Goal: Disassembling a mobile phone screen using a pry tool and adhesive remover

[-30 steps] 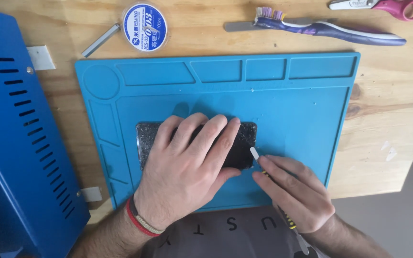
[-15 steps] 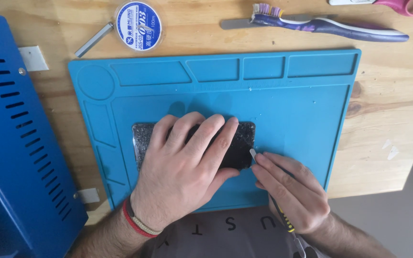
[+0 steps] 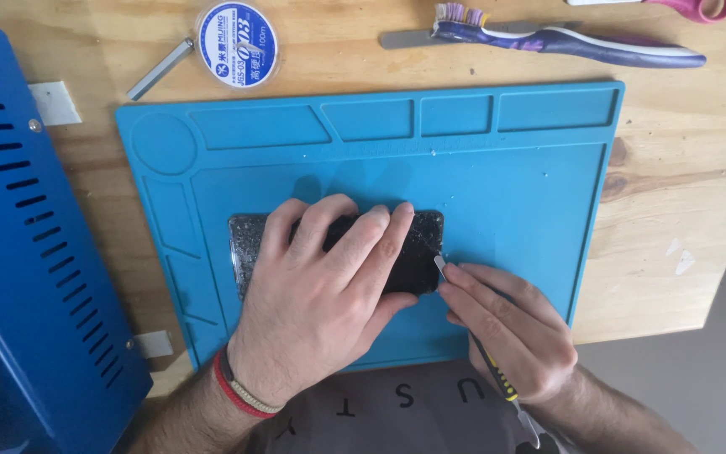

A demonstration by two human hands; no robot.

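A dark phone (image 3: 420, 252) with a cracked, speckled screen lies flat on the blue work mat (image 3: 514, 193). My left hand (image 3: 321, 294) presses down on it, fingers spread over most of the screen. My right hand (image 3: 510, 328) grips a thin metal pry tool (image 3: 441, 267) with a black and yellow handle. Its flat tip touches the phone's right edge, near the lower right corner. The phone's left end (image 3: 245, 248) shows beside my left hand.
A large blue metal box (image 3: 18, 277) stands at the left. On the wooden table beyond the mat lie a round wire spool (image 3: 238, 33), a small metal rod (image 3: 160, 69), a purple toothbrush (image 3: 565, 38) and pink-handled scissors (image 3: 699, 8). The table edge runs at the right.
The view has shifted slightly. My right hand has brought the tool tip a little closer against the phone's right edge. My left hand stays pressed on the phone.
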